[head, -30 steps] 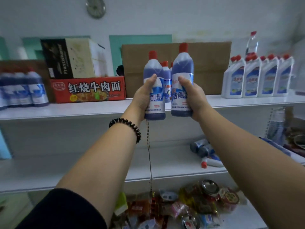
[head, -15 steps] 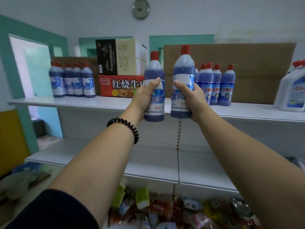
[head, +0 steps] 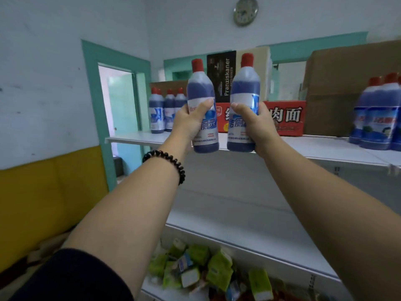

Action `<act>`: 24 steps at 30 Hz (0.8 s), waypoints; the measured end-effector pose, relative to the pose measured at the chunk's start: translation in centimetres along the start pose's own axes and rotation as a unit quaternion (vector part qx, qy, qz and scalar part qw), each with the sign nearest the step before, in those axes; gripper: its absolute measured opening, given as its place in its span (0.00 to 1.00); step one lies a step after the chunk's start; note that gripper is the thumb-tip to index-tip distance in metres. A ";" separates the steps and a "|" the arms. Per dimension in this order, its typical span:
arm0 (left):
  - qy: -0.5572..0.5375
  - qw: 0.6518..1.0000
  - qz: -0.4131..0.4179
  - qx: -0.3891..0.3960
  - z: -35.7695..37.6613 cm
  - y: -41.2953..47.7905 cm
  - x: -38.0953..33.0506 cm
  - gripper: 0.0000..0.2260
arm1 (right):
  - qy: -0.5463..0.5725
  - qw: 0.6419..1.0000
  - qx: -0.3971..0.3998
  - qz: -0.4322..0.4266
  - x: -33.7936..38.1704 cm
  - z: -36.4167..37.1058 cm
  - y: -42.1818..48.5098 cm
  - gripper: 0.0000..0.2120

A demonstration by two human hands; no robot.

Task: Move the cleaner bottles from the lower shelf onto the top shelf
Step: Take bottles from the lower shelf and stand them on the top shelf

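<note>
1. The left hand (head: 191, 120) is wrapped around the lower half of one blue bottle (head: 202, 105), thumb across the label, red cap up.
2. The right hand (head: 253, 124) grips a second bottle (head: 244, 101) the same way, upright, just beside the first; the two do not quite touch.
3. Both bottles are held in the air in front of the top shelf (head: 314, 148), their bases about level with its front edge, not resting on it.
4. On the top shelf's left end stands a group of like bottles (head: 166, 111); at the right edge stands another cluster (head: 377, 120).
5. Behind the held bottles sits a red carton (head: 286, 118) with a black-and-cream box (head: 223, 77) on top, and a brown cardboard box (head: 347, 83) to its right.
6. The lower shelf (head: 238, 216) shows bare white surface where it is visible.
7. Below it lie green packets (head: 208, 263) in a heap.
8. A black bead bracelet (head: 167, 161) circles the left wrist; a dark sleeve (head: 71, 276) covers the upper arm.
9. A clock (head: 245, 10) hangs on the wall above.
</note>
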State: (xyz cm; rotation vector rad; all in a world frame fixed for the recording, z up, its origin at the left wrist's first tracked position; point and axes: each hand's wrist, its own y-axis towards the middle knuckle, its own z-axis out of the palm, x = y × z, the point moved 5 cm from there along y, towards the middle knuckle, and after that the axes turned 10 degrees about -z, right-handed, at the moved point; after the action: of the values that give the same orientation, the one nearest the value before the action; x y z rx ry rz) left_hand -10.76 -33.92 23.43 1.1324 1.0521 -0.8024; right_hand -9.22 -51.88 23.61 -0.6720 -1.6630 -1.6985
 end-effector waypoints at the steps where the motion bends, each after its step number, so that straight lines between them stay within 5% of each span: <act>1: 0.011 1.000 0.004 -0.015 -1.7 1.0 0.1 0.32 | 0.001 1.000 0.002 -0.001 -0.6 1.6 0.5 0.21; 9: 0.068 0.994 0.024 -0.084 -11.0 8.1 1.2 0.11 | -0.012 1.000 0.014 0.000 -4.4 10.8 5.3 0.21; 24: 0.229 0.964 0.099 -0.095 -16.1 25.1 6.2 0.28 | -0.130 0.985 0.074 0.084 -16.2 19.8 17.5 0.21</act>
State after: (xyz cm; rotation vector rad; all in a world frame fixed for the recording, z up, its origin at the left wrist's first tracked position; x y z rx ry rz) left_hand 10.22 -11.89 24.17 1.2638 1.3389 -0.2743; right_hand 12.82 -30.10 24.08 -0.9661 -1.8323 -1.3986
